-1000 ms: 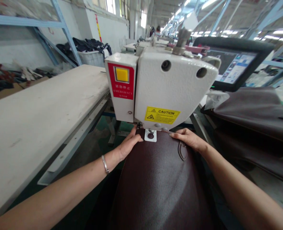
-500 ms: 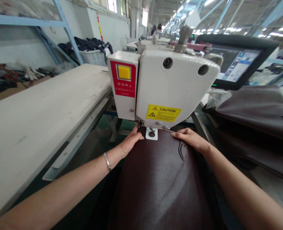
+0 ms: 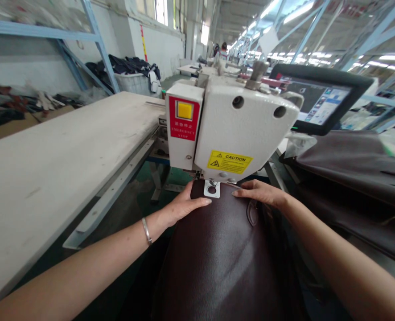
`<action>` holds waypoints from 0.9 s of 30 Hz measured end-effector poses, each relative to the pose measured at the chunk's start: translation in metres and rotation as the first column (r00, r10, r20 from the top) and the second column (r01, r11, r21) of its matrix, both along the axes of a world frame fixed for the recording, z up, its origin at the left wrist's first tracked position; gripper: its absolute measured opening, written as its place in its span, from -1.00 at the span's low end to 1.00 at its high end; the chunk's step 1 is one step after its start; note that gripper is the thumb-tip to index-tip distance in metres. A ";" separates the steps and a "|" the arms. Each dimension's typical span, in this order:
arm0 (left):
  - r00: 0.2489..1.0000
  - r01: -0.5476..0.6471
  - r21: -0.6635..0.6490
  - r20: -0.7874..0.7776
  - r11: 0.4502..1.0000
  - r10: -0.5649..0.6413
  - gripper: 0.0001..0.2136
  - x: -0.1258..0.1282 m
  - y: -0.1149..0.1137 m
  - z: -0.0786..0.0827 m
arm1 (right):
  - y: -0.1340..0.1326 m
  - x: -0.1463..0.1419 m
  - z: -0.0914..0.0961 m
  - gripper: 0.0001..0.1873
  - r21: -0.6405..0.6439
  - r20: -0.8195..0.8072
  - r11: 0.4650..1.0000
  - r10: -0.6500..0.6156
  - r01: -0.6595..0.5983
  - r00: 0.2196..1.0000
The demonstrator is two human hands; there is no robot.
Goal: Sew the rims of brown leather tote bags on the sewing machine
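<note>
A dark brown leather piece (image 3: 224, 254) lies under the head of a white sewing machine (image 3: 237, 129). My left hand (image 3: 184, 206) rests flat on the leather's left edge, fingers stretched toward the presser foot (image 3: 211, 189). My right hand (image 3: 259, 192) lies flat on the leather to the right of the foot, fingers pointing left. A stitched loop (image 3: 252, 213) shows on the leather below my right hand. A metal bracelet (image 3: 146, 231) is on my left wrist. The needle itself is hidden under the machine head.
A long pale worktable (image 3: 57, 151) runs along the left. A screen (image 3: 318, 100) stands behind the machine at right, above stacked brown leather (image 3: 358, 174). A bin of dark cloth (image 3: 130, 73) sits at the back left. The machine carries a red emergency stop panel (image 3: 184, 117).
My left hand has slid right and flattened on the leather, nearer the presser foot. My right hand shifted slightly left. The camera view moved a little, so the machine appears farther right.
</note>
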State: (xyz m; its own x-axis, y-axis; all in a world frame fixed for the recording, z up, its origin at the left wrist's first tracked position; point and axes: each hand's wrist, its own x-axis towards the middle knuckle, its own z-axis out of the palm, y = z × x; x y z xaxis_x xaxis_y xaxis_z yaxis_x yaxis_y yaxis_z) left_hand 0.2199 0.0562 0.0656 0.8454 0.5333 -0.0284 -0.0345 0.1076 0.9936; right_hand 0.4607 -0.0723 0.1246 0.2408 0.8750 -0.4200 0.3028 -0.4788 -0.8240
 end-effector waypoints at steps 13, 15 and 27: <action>1.000 -0.027 -0.018 0.010 0.999 0.027 -0.17 0.004 0.005 -0.010 | 0.012 0.002 -0.002 -0.45 0.064 0.048 0.996 0.066 -0.069 0.997; 0.999 -0.033 -0.018 0.011 0.999 0.033 -0.18 0.005 0.006 -0.010 | 0.014 0.005 -0.004 -0.43 0.074 0.073 0.996 0.051 -0.056 0.996; 0.989 -0.130 0.046 0.078 0.990 0.126 -0.20 0.017 -0.010 -0.014 | 0.003 0.008 0.002 -0.38 -0.019 0.042 0.994 -0.104 0.104 0.994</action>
State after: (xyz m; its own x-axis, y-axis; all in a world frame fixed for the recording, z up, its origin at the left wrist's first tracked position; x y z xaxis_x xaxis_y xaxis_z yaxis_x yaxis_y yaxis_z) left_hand 0.2371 0.0460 0.0518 0.7690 0.6362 0.0623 -0.1189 0.0466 0.9918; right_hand 0.4683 -0.0696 0.1270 0.3476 0.8354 -0.4258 0.2840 -0.5266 -0.8013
